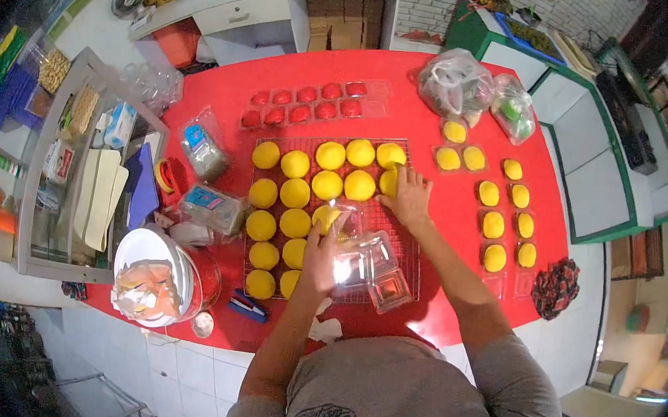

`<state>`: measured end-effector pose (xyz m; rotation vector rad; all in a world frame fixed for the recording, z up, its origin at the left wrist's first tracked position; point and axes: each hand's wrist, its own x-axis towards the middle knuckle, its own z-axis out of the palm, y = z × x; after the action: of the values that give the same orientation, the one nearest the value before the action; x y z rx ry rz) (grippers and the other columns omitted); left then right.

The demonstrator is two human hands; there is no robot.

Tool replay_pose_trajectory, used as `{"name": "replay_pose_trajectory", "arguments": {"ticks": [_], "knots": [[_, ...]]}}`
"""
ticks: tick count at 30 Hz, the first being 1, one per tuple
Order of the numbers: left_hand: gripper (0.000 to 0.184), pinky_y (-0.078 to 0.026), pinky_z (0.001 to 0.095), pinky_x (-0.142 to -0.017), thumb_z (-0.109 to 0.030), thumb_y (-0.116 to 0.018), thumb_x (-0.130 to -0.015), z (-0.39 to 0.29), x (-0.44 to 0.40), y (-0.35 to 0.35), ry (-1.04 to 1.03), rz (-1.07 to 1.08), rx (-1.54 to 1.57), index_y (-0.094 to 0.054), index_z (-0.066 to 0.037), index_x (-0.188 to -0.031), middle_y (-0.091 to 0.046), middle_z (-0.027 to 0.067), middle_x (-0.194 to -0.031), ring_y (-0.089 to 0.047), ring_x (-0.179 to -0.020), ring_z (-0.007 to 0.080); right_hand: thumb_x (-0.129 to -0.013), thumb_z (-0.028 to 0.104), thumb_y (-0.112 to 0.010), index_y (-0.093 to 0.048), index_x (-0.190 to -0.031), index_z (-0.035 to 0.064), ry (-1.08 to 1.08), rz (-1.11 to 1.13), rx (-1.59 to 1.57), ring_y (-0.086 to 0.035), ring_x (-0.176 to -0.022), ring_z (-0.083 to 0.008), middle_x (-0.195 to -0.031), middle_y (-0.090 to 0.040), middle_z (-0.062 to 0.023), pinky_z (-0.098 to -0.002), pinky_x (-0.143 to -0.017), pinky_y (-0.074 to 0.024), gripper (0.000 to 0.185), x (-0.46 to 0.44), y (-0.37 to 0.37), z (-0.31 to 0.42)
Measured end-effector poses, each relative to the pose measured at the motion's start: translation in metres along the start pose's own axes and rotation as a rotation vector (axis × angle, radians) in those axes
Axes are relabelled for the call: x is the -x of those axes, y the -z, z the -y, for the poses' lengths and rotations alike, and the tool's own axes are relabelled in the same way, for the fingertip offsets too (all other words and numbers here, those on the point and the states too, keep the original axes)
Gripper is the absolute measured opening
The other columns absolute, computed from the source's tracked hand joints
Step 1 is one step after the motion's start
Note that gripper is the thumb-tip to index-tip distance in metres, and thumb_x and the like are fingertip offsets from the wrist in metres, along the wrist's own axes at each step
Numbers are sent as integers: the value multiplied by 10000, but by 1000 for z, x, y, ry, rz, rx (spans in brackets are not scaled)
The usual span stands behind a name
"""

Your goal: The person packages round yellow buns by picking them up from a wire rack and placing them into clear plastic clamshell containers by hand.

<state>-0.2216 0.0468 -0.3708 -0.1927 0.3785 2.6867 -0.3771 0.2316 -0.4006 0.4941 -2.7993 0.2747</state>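
Note:
Yellow round buns [296,164] sit in rows on a wire cooling rack [418,257] on the red table. My right hand [409,200] reaches to the rack's right side, its fingers closed around a yellow bun [388,182]. Lower on the rack, my left hand [319,259] grips the end of a clear plastic container [346,219]. Another yellow bun [324,218] shows at its fingertips; whether it lies inside the plastic I cannot tell. More clear containers [380,271] lie in front of the left hand, over the rack's lower right part.
Packed yellow buns [493,225] stand at the right; red items in a clear tray [303,114] lie at the back. Plastic bags [454,83] occupy the far right corner. A white bucket [154,259], a blue stapler [248,305] and wrapped packs [212,210] are on the left.

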Motion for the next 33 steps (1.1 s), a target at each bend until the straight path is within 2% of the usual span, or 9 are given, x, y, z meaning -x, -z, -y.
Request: {"name": "replay_pose_trajectory", "arguments": {"ticks": [7, 12, 16, 18, 22, 26, 27, 31, 33], "knots": [[573, -357, 595, -1008, -521, -353, -960, -6, -5, -9, -76, -23, 20, -315, -245, -1461, -516, 277, -1259, -534, -1111, 438, -632, 480, -770, -437, -1278, 77, -10, 72, -26, -566, -930, -335, -1048, -597, -148, -443, -811, -412, 831, -6, -11, -9], [607, -277, 624, -1056, -615, -268, -945, -7, -10, 7, -63, 76, 107, -347, -283, -1447, -502, 291, -1283, -457, -1200, 479, -650, 422, -801, -437, -1256, 74, 13, 53, -72, -597, -870, -300, -1022, -602, -151, -434, -753, -453, 788, -7, -1, -14], [580, -343, 598, -1021, -546, -330, -970, -2, -5, 2, -116, 60, 73, -300, -249, -1467, -520, 262, -1224, -519, -1140, 434, -695, 355, -812, -417, -1282, 63, -300, 291, -940, -619, -920, -301, -1062, -600, -160, -412, -753, -500, 765, 4, 59, 1], [577, -329, 596, -1031, -556, -319, -967, 1, -2, -6, -120, 40, 39, -326, -248, -1454, -523, 256, -1236, -512, -1152, 432, -734, 292, -809, -403, -1294, 54, -254, 373, -1229, -622, -971, -301, -1110, -589, -169, -377, -770, -525, 731, 14, 81, 13], [584, -288, 592, -1062, -585, -286, -957, 9, 3, -19, -122, -16, -70, -404, -243, -1415, -532, 239, -1272, -488, -1188, 425, -732, 216, -807, -418, -1293, 53, -92, 359, -1265, -613, -968, -281, -1133, -579, -158, -357, -773, -521, 702, 34, 128, 41], [514, -399, 539, -995, -524, -324, -985, 22, 3, -22, -193, -181, -108, -408, -217, -1389, -546, 198, -1248, -555, -1126, 372, -736, 264, -790, -426, -1310, 66, 208, 181, -1083, -585, -985, -272, -1163, -574, -157, -387, -807, -488, 709, 48, 141, 58], [504, -415, 531, -985, -515, -330, -989, 24, 4, -25, -204, -203, -114, -409, -214, -1385, -548, 192, -1244, -565, -1118, 364, -736, 264, -790, -426, -1310, 66, 211, 179, -1082, -585, -985, -272, -1163, -574, -157, -387, -807, -488, 709, 50, 141, 59], [546, -396, 474, -1008, -504, -399, -964, 29, 15, -46, -154, -26, -48, -461, -116, -1343, -585, 116, -1229, -567, -1122, 280, -747, 323, -754, -434, -1329, 82, 356, 135, -648, -547, -1045, -276, -1212, -569, -148, -412, -885, -416, 707, 60, 137, 62], [537, -411, 465, -992, -499, -406, -964, 32, 17, -44, -167, -10, -50, -464, -119, -1340, -583, 111, -1233, -572, -1112, 274, -753, 340, -742, -435, -1332, 83, 385, 131, -614, -539, -1056, -280, -1220, -567, -144, -416, -902, -398, 704, 64, 139, 63]]}}
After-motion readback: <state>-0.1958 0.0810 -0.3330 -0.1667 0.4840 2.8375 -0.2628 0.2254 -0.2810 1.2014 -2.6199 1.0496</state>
